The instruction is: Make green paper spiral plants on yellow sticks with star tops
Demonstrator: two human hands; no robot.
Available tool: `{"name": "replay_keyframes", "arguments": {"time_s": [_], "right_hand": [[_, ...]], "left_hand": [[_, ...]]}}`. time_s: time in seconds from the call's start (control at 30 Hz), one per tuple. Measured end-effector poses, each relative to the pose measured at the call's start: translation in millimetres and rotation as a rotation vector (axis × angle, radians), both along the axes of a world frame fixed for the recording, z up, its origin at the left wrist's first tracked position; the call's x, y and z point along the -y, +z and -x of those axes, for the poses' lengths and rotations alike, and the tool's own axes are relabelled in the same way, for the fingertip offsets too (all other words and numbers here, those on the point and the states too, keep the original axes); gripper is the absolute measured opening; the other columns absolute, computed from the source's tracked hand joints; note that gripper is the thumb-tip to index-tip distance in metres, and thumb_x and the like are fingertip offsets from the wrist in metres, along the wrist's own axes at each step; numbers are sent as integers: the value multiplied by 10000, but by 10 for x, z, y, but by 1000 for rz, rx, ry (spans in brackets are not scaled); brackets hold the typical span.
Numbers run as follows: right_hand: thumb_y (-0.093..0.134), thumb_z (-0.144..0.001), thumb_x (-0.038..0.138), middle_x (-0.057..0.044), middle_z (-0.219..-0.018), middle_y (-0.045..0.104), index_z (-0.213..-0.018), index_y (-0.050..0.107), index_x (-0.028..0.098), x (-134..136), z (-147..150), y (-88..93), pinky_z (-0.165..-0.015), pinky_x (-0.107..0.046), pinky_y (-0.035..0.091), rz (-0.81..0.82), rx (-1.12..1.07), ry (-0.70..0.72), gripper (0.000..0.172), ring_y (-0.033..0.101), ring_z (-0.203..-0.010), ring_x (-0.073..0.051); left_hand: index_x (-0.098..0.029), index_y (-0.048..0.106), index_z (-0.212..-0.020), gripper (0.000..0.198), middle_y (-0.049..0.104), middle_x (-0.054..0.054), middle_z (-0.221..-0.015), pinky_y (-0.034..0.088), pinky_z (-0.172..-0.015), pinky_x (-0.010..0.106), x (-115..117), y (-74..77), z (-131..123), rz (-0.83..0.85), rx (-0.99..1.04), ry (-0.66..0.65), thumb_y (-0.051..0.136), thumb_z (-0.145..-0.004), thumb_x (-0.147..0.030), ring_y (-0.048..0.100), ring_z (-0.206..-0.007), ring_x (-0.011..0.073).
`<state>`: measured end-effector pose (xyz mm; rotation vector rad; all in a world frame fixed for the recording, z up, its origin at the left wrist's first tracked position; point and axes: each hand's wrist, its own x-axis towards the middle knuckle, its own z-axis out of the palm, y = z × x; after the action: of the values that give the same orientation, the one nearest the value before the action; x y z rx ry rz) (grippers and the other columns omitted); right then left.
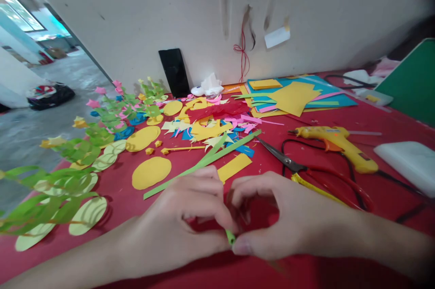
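My left hand (pixel 183 221) and my right hand (pixel 272 216) meet low in the middle over the red table (pixel 306 275). Both have curled fingers pinching a small green paper piece (pixel 230 236) between the thumbs and fingertips; only its tip shows. A long green paper strip (pixel 204 162) lies just beyond my left hand, beside a yellow paper rectangle (pixel 234 166). Red-handled scissors (pixel 306 169) lie just past my right hand.
A yellow glue gun (pixel 340 144) with a black cord rests right of the scissors. Yellow ovals (pixel 151 172), paper scraps (pixel 210 126) and green paper plants (pixel 68 185) fill the left. Coloured sheets (pixel 295 96) lie at the back, a white block (pixel 408 162) at right.
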<state>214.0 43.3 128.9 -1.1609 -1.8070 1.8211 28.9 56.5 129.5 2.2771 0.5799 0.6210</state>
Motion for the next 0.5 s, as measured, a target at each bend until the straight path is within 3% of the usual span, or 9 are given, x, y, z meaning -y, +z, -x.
{"name": "replay_keyframes", "arguments": {"time_s": [0.27,0.37,0.5], "right_hand": [[680,-630,248,29,-774,610,-745,616,165,49,26,-66,-653,-163,427,26,-96,-47,155,536,-740,-92],[679,-617,235,29,-734,605,-721,609,159,56,30,-51,-639,-173,428,37,-59,-62,146,536,-717,-96],[660,-636,281,15,-747,600,-756,608,154,37,15,-5,-635,-195,427,59,-4,-6,182,532,-712,-105]], "left_hand": [[-167,529,-621,175,505,-62,-599,356,-627,221,46,-77,22,31,10,53,659,-713,-94,423,-598,72],[-165,588,-678,99,513,-33,-646,367,-622,208,56,-18,25,23,-68,-23,618,-758,-116,440,-642,83],[-143,632,-707,151,531,-9,-649,378,-625,209,26,67,14,-18,-175,-148,537,-795,-67,455,-640,87]]}}
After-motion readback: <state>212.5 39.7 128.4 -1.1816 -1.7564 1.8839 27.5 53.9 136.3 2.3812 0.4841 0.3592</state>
